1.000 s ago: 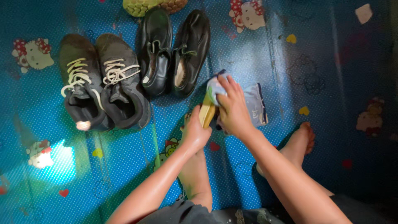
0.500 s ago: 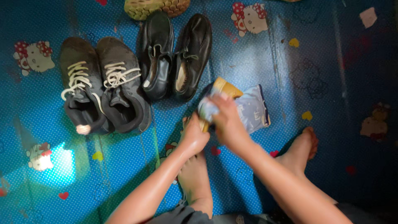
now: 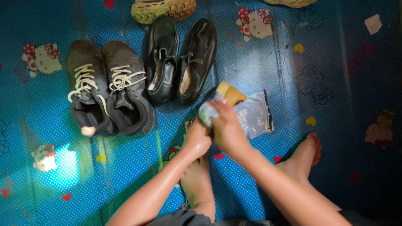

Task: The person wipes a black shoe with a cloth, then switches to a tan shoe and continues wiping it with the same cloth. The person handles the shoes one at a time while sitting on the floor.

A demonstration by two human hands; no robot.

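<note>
- The tan brush point(image 3: 229, 93) sits just right of centre frame, its upper end showing above the hands; the lower part is hidden behind them.
- A pale blue cloth point(image 3: 208, 112) is bunched against the brush on its left side, under the right hand's fingers.
- The right hand point(image 3: 227, 129) lies over the brush and cloth, fingers curled down and clamped on the cloth.
- The left hand point(image 3: 196, 140) is pressed against the right hand from the lower left, gripping the lower end of the brush; its fingers are mostly hidden, so I cannot tell how they stand.
- A blue-grey pouch point(image 3: 256, 114) lies flat on the floor just right of the hands, touching the brush.
- The pair of black leather shoes point(image 3: 180, 58) stands side by side in the upper centre, toes toward the top, just above and left of the brush.
- The pair of dark grey sneakers point(image 3: 106, 94) with pale laces stands in the left half, touching the leather shoes.
- The sole of a yellow-green shoe point(image 3: 163, 9) shows at the top edge, above the leather shoes.
- One bare foot point(image 3: 197, 180) rests below the left hand; the other bare foot point(image 3: 305, 155) lies at lower right.
- The blue floor mat point(image 3: 335, 83) with cartoon cat prints covers the whole floor.
</note>
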